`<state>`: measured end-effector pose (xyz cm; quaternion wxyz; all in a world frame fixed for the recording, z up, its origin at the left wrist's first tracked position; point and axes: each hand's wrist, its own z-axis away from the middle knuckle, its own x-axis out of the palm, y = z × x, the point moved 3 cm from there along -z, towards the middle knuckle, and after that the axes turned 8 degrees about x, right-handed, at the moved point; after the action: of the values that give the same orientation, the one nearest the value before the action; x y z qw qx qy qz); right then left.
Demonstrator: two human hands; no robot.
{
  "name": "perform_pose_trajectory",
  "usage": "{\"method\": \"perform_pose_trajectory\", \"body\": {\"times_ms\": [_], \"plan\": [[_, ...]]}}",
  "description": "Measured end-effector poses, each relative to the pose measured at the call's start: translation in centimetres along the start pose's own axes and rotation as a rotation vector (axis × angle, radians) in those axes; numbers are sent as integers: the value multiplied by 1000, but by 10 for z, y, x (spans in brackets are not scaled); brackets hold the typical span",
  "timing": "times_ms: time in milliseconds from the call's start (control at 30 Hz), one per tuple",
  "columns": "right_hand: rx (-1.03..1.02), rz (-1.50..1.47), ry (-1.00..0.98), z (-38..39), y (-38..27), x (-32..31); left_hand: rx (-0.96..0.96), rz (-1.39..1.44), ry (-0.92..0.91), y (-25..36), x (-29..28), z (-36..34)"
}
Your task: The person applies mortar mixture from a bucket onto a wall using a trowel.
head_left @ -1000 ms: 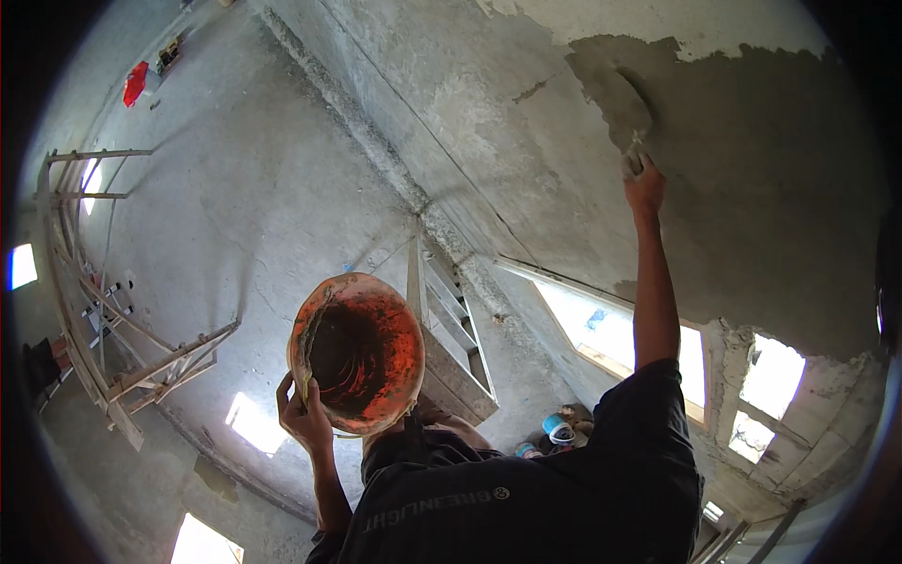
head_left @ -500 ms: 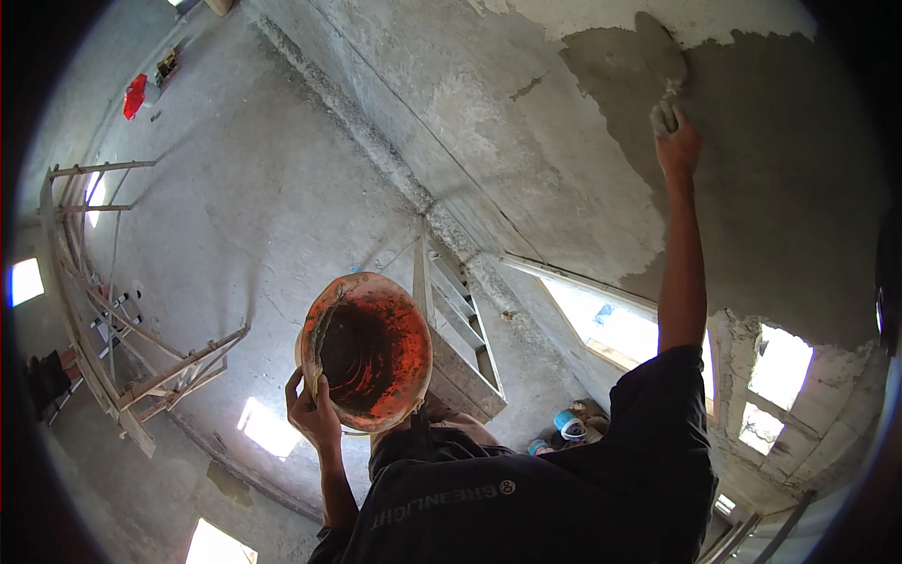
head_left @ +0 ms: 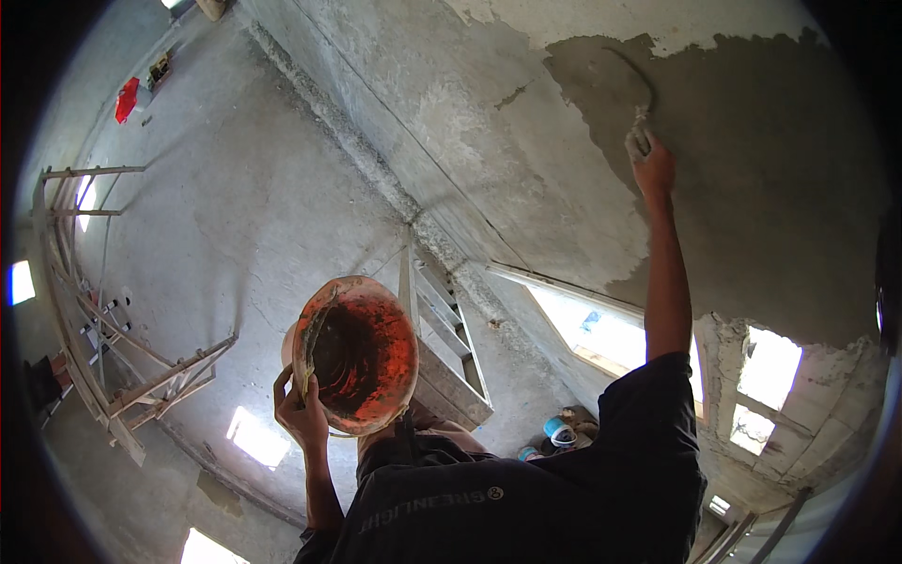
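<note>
My left hand (head_left: 301, 412) grips the rim of an orange-red bucket (head_left: 387, 362), thumb at the edge. The bucket is tilted so its inside shows, streaked with dark residue, and grey crust lines the near-left rim. My right arm is stretched up to the wall. My right hand (head_left: 652, 167) is closed round the handle of a trowel (head_left: 643, 115) with a rounded blade. The blade lies against wet grey plaster (head_left: 752, 188), near the patch's upper left edge. Its face blends with the plaster, so only a dark curved edge stands out.
A wooden ladder-like stand (head_left: 455, 381) is beside the bucket. Blue-and-white pails (head_left: 560, 432) sit on the floor below my right arm. Wooden scaffold frames (head_left: 160, 385) stand at the left. A red object (head_left: 127, 101) lies at the far left. A bright window opening (head_left: 601, 329) breaks the wall.
My right hand and the trowel have moved left and down across the wet plaster. The whole view has shifted slightly. My left hand keeps its hold on the bucket.
</note>
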<state>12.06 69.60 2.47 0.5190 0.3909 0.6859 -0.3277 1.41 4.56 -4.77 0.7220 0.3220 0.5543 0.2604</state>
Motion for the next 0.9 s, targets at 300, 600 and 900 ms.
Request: {"method": "perform_pose_trajectory", "body": {"times_ms": [300, 600, 900], "plan": [[-175, -106, 98, 9, -11, 27, 59, 21, 34, 5, 3, 2], [-59, -87, -185, -17, -70, 99, 14, -5, 80, -3, -5, 16], [-50, -92, -29, -15, -35, 48, 28, 23, 110, 4, -9, 13]]}}
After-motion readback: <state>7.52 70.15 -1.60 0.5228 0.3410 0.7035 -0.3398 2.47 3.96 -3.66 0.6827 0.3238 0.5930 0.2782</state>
